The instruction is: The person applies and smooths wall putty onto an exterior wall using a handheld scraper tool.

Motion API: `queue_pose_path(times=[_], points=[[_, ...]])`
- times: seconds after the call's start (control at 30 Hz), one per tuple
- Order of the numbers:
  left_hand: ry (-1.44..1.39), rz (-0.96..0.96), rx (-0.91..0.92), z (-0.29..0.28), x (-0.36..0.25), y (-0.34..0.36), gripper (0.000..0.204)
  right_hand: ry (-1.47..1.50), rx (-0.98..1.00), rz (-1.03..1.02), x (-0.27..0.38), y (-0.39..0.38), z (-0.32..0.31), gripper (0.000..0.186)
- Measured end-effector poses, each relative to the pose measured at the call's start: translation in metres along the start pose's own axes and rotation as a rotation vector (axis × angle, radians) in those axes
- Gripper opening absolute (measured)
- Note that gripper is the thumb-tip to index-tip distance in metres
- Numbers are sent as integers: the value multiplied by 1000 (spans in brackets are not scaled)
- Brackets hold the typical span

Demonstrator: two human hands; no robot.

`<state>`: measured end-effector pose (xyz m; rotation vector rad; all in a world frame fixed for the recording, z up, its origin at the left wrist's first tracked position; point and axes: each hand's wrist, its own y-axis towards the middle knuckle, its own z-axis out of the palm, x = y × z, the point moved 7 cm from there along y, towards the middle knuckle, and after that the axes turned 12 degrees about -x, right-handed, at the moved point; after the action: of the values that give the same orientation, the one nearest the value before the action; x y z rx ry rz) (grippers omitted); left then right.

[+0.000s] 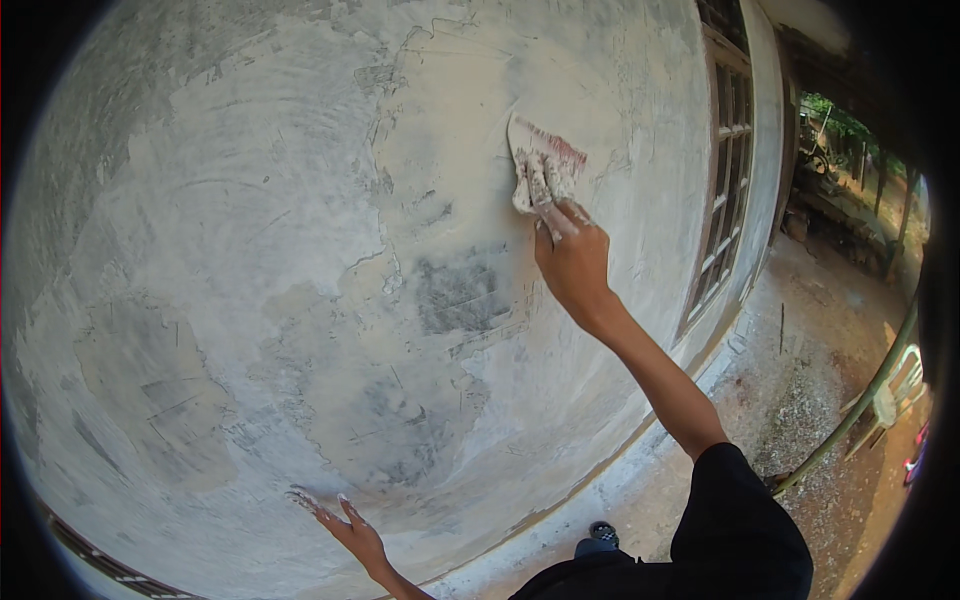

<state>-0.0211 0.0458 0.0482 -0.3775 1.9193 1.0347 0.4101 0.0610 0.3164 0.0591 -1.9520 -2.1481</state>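
Observation:
My right hand (570, 250) reaches up to a patchy grey plastered wall (250, 250) and presses a worn sheet of sandpaper (545, 165), whitish with a reddish edge, flat against it. The fingers are dusted white and spread over the sheet. My left hand (340, 520) rests low on the same wall with its fingers apart and nothing in it. Darker grey patches (455, 295) show on the wall between the two hands.
A window with a wooden frame and grid of panes (728, 170) sits in the wall to the right. Below runs a concrete ledge and dusty ground (800, 380). A green pole (860, 400) leans at the right, with trees and clutter beyond.

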Motion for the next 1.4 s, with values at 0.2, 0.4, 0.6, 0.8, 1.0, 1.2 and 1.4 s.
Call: queue_pose_path(times=[0.2, 0.4, 0.6, 0.8, 1.0, 1.2, 1.4], points=[[21, 44, -41, 3, 21, 2, 61, 154, 437, -296, 87, -183, -22, 21], [30, 53, -33, -3, 13, 4, 61, 178, -42, -142, 42, -36, -63, 30], [-2, 39, -53, -1, -9, 0, 60, 76, -90, -48, 16, 37, -7, 21], [29, 33, -40, -2, 8, 2, 61, 107, 310, -258, 91, -146, 13, 28], [-15, 34, -22, -3, 14, 4, 59, 276, 430, -171, 96, -194, -26, 32], [-9, 6, -2, -3, 9, 1, 59, 176, 363, 18, 78, -127, -10, 43], [-46, 96, -22, -1, 10, 5, 58, 122, 402, -54, 108, -144, 11, 41]])
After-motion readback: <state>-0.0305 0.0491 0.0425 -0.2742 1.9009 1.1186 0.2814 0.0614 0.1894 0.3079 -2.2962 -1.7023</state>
